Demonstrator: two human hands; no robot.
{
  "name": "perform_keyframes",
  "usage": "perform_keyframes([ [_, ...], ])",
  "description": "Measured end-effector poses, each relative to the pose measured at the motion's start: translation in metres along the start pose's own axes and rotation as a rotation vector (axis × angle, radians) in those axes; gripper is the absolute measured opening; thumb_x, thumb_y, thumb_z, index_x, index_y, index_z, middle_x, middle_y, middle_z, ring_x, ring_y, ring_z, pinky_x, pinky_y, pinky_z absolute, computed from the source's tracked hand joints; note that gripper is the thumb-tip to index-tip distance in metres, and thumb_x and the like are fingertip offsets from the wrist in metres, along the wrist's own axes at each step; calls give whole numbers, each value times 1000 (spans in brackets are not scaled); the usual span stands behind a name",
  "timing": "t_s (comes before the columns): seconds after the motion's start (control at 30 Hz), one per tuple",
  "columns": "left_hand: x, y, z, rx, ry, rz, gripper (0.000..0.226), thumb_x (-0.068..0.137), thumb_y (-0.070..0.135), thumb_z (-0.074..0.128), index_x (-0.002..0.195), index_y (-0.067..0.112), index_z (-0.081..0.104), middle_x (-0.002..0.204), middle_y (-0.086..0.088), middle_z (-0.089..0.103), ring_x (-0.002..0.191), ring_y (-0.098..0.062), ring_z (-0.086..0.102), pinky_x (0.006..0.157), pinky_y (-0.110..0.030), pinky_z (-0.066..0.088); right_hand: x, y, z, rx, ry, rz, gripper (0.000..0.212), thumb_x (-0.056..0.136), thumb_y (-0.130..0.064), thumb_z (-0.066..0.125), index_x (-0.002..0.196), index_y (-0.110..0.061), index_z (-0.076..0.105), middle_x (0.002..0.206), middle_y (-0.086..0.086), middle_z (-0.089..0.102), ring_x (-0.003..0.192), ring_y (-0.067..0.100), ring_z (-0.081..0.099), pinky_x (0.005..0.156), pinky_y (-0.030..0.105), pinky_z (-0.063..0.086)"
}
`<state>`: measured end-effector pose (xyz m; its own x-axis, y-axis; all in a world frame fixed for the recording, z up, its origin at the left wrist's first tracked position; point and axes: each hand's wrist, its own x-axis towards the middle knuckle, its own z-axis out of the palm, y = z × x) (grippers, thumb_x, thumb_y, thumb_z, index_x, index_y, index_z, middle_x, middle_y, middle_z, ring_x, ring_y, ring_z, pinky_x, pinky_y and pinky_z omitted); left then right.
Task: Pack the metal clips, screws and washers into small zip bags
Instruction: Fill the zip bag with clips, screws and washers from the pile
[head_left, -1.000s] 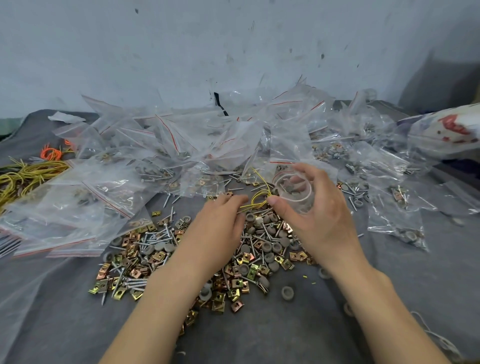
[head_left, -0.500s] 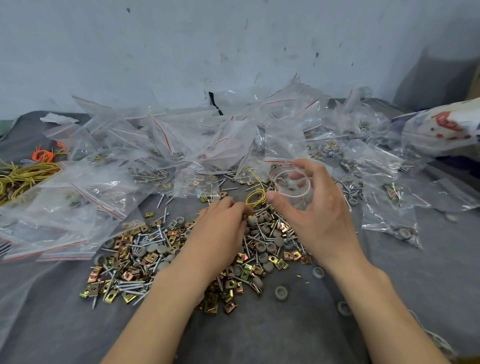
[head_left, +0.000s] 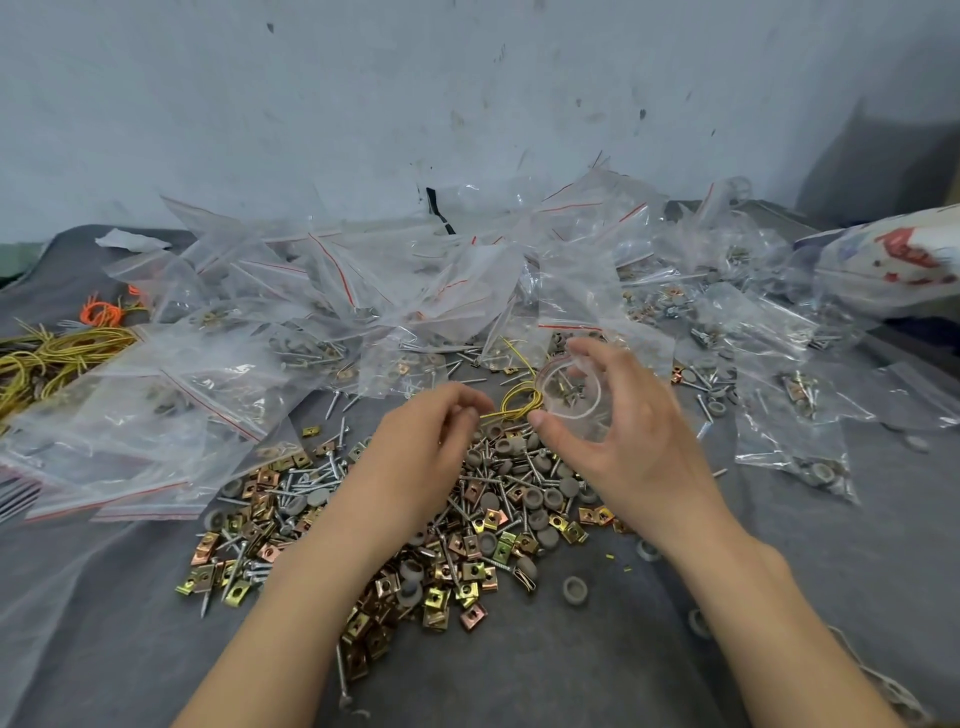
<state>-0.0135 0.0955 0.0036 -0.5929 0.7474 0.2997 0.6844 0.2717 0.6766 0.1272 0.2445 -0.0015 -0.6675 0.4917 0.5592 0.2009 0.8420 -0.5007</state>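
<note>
Metal clips (head_left: 467, 577), small squarish folded plates with a brass and copper sheen, lay heaped on the grey cloth (head_left: 571, 670), mixed with thin silvery screws (head_left: 311, 475) and dull grey round washers (head_left: 574, 590). The heap filled the middle of the view, partly hidden under both forearms. At two o'clock of the heap the right hand (head_left: 623, 447) curled thumb and fingers round a small clear zip bag (head_left: 574, 400), its mouth bowed into a ring; a few screws showed through the film. At twelve o'clock of the heap the left hand (head_left: 421, 441) had its fingertips bunched together just beside a loop of yellow wire (head_left: 519, 402); whether they pinched anything could not be told. Farther toward twelve o'clock lay a crinkled drift of glossy bags (head_left: 363, 291) with red seal lines, their contents blurred by glare. At nine o'clock a wire tangle (head_left: 57, 353) ran off the edge. At three o'clock a white, red-printed sack (head_left: 893, 260) was cut off.
</note>
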Motion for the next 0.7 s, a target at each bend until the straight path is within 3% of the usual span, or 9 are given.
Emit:
perform_keyframes([
  [0.1, -1, -2, -5, -100, -12, -38, 18, 101, 32, 50, 102, 33, 67, 72, 22, 62, 69, 2, 58, 58, -12, 40, 0, -1, 2, -14, -29, -10, 66, 86, -57, 64, 141, -25, 45, 124, -17, 53, 119, 7, 53, 108, 36, 32],
  [0.17, 0, 0, -6, -137, -15, -39, 21, 101, 36, 49, 101, 31, 69, 65, 26, 58, 65, -2, 56, 60, -23, 43, 0, -3, 2, -12, -34, -16, 66, 86, -56, 64, 140, -23, 46, 126, -11, 59, 119, 11, 56, 108, 37, 33],
  [0.33, 0, 19, -14, -458, 42, -88, 36, 93, 47, 51, 89, 19, 73, 61, 7, 54, 60, -16, 53, 63, -46, 48, 0, -6, 4, -8, -47, -34, 68, 84, -56, 66, 140, -22, 48, 127, -6, 63, 118, 15, 55, 106, 39, 37],
  [0.37, 0, 22, -15, -503, 49, -98, 40, 91, 49, 51, 87, 15, 73, 61, 4, 53, 58, -15, 53, 63, -45, 50, 0, -7, 4, -3, -50, -36, 68, 85, -57, 66, 140, -22, 48, 127, -5, 63, 118, 14, 55, 105, 39, 37],
  [0.5, 2, 32, -15, -603, 106, -131, 48, 96, 48, 49, 74, 12, 68, 54, 5, 49, 48, -8, 47, 48, -20, 41, -1, -8, 5, 3, -52, -52, 68, 86, -59, 65, 141, -22, 47, 125, -6, 63, 117, 15, 56, 103, 38, 39],
  [0.7, 7, 38, -14, -566, 76, -23, 9, 95, 28, 62, 91, 25, 69, 70, 11, 61, 62, -2, 57, 59, -14, 46, -1, -11, 8, -2, -44, -74, 71, 85, -63, 58, 142, -22, 47, 125, -6, 64, 115, 13, 54, 100, 35, 39],
])
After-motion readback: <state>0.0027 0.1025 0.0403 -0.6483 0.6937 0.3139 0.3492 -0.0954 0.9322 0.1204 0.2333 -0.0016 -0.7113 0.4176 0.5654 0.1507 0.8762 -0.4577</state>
